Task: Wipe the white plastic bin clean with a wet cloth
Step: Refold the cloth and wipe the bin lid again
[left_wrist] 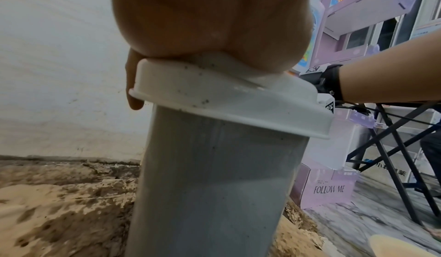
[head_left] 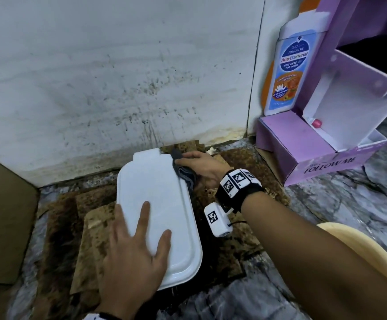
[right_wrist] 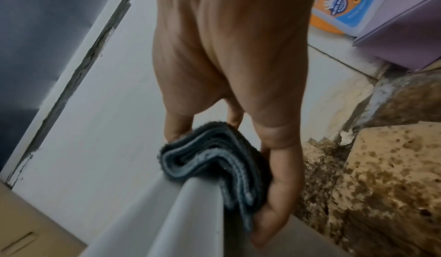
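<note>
A purple cardboard display stand (head_left: pixel 303 155) stands to the right of the right hand (head_left: pixel 201 166), past the wrist; its front panel reads "FOLLOW ME". On the stand's side, above that hand, a bottle-shaped cut-out sign (head_left: pixel 291 70) carries "FOLLOW ME", "Anti-Bacterial" and "KIDS HEAD TO TOE WASH"; the smaller print below is too blurred to read. A small pink-capped item (head_left: pixel 317 123) lies in the stand's lower white tray.

The white plastic bin (head_left: pixel 157 218) stands upright between the two hands, its lid closed, on stained brown cardboard sheets (head_left: pixel 91 227) spread over a marbled floor. Dark specks dot the lid's rim in the left wrist view. The left hand (head_left: pixel 132 255) lies flat on the near end of the lid, fingers straight and spread, pressing down. The right hand grasps a folded grey cloth (head_left: pixel 184 173), fingers above and thumb below, with the cloth wrapped over the lid's right edge near the far end.

Just beyond the right hand rises a white wall (head_left: pixel 118 77) spattered with dark marks. A plain brown cardboard panel (head_left: pixel 3 215) leans left of the left hand. A cream-coloured basin rim (head_left: pixel 358 241) shows under the right forearm. In the left wrist view, a black folding frame (left_wrist: pixel 391 148) stands behind the right forearm.
</note>
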